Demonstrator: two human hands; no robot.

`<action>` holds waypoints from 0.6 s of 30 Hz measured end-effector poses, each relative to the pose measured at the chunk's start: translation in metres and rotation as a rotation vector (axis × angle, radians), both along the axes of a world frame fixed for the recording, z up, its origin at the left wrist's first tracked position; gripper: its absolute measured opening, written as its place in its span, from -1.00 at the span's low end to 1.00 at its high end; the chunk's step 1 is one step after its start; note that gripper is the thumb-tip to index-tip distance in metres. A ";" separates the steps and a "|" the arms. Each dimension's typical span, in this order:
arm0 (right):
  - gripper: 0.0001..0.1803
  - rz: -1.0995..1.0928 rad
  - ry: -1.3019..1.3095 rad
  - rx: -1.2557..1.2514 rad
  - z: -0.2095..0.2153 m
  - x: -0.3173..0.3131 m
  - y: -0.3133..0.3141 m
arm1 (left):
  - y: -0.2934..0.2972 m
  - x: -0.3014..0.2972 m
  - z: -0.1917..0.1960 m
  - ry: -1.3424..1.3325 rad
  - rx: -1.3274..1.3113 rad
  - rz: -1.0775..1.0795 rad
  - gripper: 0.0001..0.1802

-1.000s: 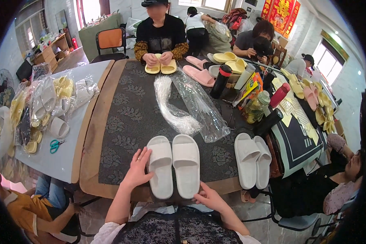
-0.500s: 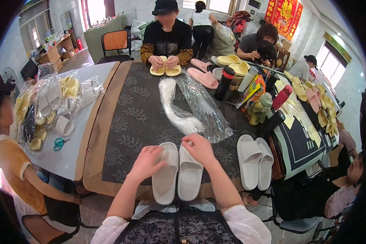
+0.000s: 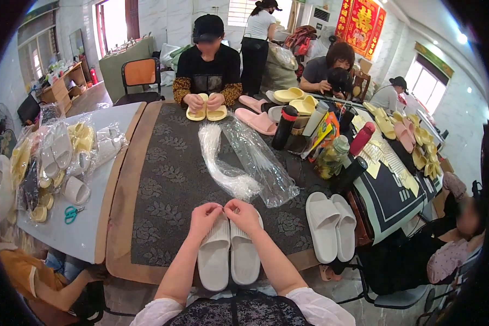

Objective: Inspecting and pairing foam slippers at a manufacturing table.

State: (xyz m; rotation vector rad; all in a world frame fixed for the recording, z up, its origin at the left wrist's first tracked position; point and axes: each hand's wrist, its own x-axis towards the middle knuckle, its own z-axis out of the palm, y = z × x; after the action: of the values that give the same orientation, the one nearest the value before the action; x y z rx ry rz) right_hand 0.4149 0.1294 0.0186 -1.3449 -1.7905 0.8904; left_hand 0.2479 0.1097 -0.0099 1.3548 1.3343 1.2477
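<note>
A pair of light grey slide slippers (image 3: 213, 266) lies side by side at the near edge of the table, straps toward the far side. Over their straps my left hand (image 3: 205, 218) and my right hand (image 3: 243, 216) meet, thumbs and fingertips pinched close together. Whatever sits between the fingertips is too fine to make out. Just beyond my hands lies a bundle of thin, clear white strands (image 3: 209, 145). A crinkled clear plastic bag (image 3: 261, 163) rests beside it on the right.
Another grey slipper pair (image 3: 323, 233) stands to the right. Bottles (image 3: 284, 129), a jar (image 3: 331, 157) and pink slippers (image 3: 258, 122) line the right side. Across the table, a person holds yellow slippers (image 3: 206, 111). Bagged slippers (image 3: 60, 149) and green scissors (image 3: 71, 214) lie on the left table.
My hands were apart, left over the left slipper and right at the straps; now their fingertips meet between the slippers. The whole view has shifted slightly. The person at left has leaned lower.
</note>
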 end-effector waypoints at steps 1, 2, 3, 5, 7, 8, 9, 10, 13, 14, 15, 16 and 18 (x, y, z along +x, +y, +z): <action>-0.80 -0.002 0.035 -0.034 0.005 0.000 -0.002 | -0.003 -0.002 0.007 -0.134 -0.071 0.037 -0.81; -0.81 -0.002 0.071 -0.068 0.007 0.000 -0.003 | -0.003 -0.003 0.008 -0.136 -0.076 0.036 -0.81; -0.81 -0.001 0.070 -0.073 0.005 0.001 -0.002 | -0.003 -0.005 0.007 -0.264 -0.087 0.026 -0.80; -0.82 -0.027 0.112 -0.056 0.004 0.000 -0.001 | -0.002 -0.010 0.005 -0.383 -0.088 0.020 -0.80; -0.82 0.001 0.172 0.003 -0.001 -0.002 -0.001 | -0.001 -0.010 0.003 -0.384 -0.090 0.020 -0.80; -0.82 0.022 0.231 0.066 -0.004 -0.002 -0.001 | -0.001 -0.010 0.003 -0.386 -0.089 0.013 -0.80; -0.82 0.021 0.232 0.062 -0.006 -0.002 0.000 | -0.001 -0.010 0.003 -0.385 -0.093 0.014 -0.80; -0.84 0.041 0.222 0.089 -0.007 -0.002 0.001 | -0.002 -0.009 0.002 -0.366 -0.102 0.012 -0.81; -0.85 0.052 0.226 0.104 -0.008 -0.004 0.001 | -0.002 -0.009 0.000 -0.331 -0.102 0.001 -0.81; -0.84 0.045 0.239 0.094 -0.007 -0.004 0.000 | -0.002 -0.009 -0.001 -0.317 -0.089 -0.008 -0.82; -0.84 0.047 0.240 0.091 -0.008 -0.004 0.001 | -0.001 -0.008 -0.002 -0.317 -0.092 -0.005 -0.82; -0.85 0.047 0.252 0.072 -0.009 -0.004 0.000 | -0.001 -0.007 -0.003 -0.287 -0.106 -0.007 -0.82; -0.85 0.047 0.265 0.049 -0.012 -0.002 0.001 | 0.000 -0.005 -0.003 -0.256 -0.123 -0.007 -0.82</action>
State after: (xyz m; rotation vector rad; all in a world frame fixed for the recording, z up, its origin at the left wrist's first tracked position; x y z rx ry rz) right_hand 0.4124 0.1305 0.0066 -1.1020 -1.6331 0.9939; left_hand 0.2425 0.1095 -0.0131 1.0736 1.2047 1.2654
